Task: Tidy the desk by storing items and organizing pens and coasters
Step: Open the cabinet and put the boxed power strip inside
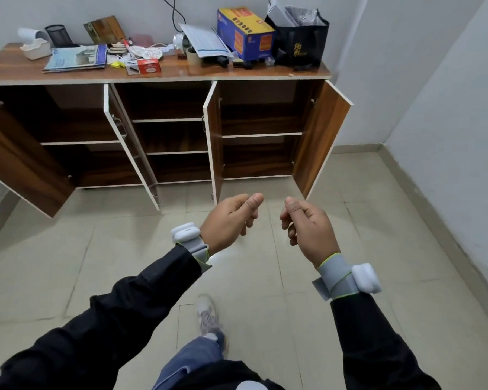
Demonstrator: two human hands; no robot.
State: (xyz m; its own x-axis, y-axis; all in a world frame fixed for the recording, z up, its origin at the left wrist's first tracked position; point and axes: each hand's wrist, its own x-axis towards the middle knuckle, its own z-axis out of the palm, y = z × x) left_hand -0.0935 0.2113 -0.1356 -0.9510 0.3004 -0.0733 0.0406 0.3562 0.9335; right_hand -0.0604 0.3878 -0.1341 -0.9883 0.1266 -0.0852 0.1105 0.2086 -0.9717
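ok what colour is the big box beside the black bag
The box is blue with a yellow top; head view.

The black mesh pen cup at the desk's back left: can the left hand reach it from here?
Probably not yet. The left hand hangs over the floor, well short of the desk, and the pen cup stands by the wall. Nothing covers it.
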